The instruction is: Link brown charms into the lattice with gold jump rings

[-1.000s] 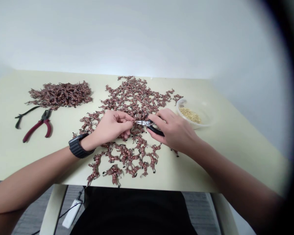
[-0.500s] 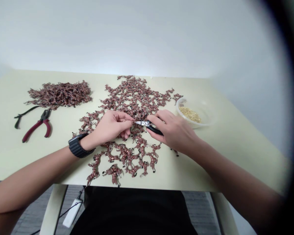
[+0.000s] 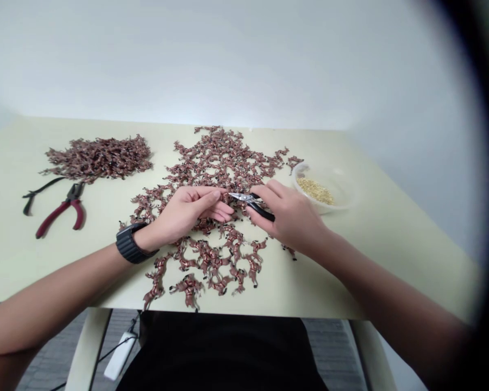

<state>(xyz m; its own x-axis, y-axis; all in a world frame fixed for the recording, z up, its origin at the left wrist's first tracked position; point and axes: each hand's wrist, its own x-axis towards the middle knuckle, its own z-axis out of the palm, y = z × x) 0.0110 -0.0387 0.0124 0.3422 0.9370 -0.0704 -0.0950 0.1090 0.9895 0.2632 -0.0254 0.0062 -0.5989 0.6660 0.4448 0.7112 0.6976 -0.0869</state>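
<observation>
My right hand point(image 3: 289, 214) is closed round the black handles of small long-nose pliers point(image 3: 264, 212). Their silver jaws point left, the tips close to my left index fingertip. My left hand point(image 3: 191, 212), with a dark watch on its wrist, has its thumb pressed along the index finger while the lower fingers stretch out towards the pliers. Anything pinched there is too small to make out. Under and around both hands lie many reddish-brown horse-shaped figurines point(image 3: 215, 157) with dark feet, spread over the pale table point(image 3: 330, 271).
A dense heap of the same figurines point(image 3: 101, 157) lies at the back left. In front of it are red-handled pliers point(image 3: 61, 212) and a black tool point(image 3: 41, 193). At the right stands a clear plastic bowl point(image 3: 344, 203) with small gold-coloured pieces point(image 3: 315, 190). A wall rises behind the table.
The lower fingers of my left hand have uncurled and straightened, and its thumb has drawn back a little. The pliers in my right hand have shifted slightly right and away from me.
</observation>
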